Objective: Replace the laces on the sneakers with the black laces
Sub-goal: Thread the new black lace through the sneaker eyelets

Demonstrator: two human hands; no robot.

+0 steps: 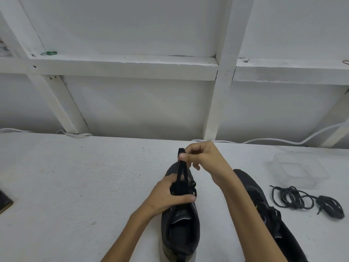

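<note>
Our right hand (204, 157) is raised just beyond our left hand (166, 193), thumb and forefinger pinching a black lace (179, 171), the other fingers loosely curled. Our left hand sits lower and nearer to us, gripping the sneaker (167, 224), thumb stretched across toward the right forearm. Both bare forearms reach forward and converge.

Bare forearms, left hand (169, 194), right hand (204, 160)

White desk (75, 176), and on it a dark sneaker (179, 229) dead centre, a second sneaker (273, 220) just right of it, loose black laces (294, 197) coiled further right, a clear plastic box (296, 171) behind them, and a white cable (283, 141) along the back edge.
</note>
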